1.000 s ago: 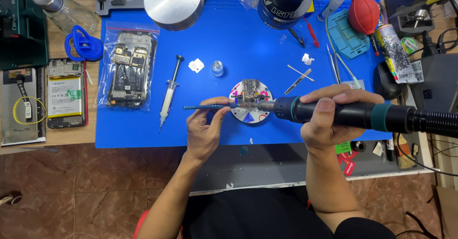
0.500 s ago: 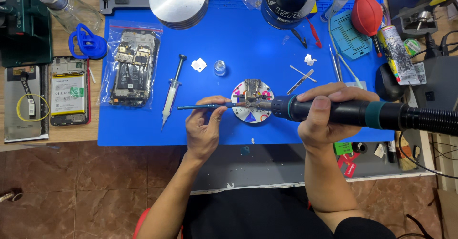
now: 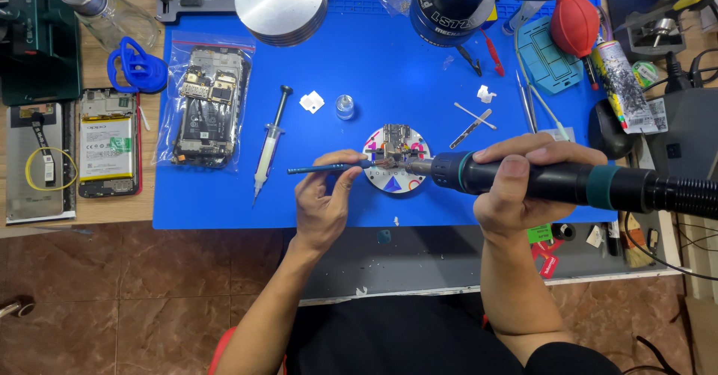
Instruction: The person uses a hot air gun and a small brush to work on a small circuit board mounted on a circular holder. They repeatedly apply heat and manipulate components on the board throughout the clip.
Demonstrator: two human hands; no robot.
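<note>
My left hand (image 3: 325, 204) pinches slim blue-handled tweezers (image 3: 321, 168), whose tips reach a small circuit board (image 3: 396, 140) clamped on a round white holder (image 3: 394, 174) on the blue mat (image 3: 374, 68). My right hand (image 3: 523, 184) grips a thick black hot-air handle (image 3: 583, 184) with a teal band; its metal nozzle points left at the board's lower edge. A black hose runs off to the right. Both hands rest at the mat's front edge.
On the mat lie a syringe (image 3: 271, 139), a bagged phone frame (image 3: 209, 106), a small glass vial (image 3: 344, 107), white pads, spare tweezers (image 3: 526, 102) and a red blower (image 3: 574, 25). A round metal disc (image 3: 280, 1) and microscope head (image 3: 456, 5) stand behind. A phone (image 3: 108, 142) lies left.
The view has shifted slightly; both hands stay at the board, with the tweezers and nozzle held nearly in the same place.
</note>
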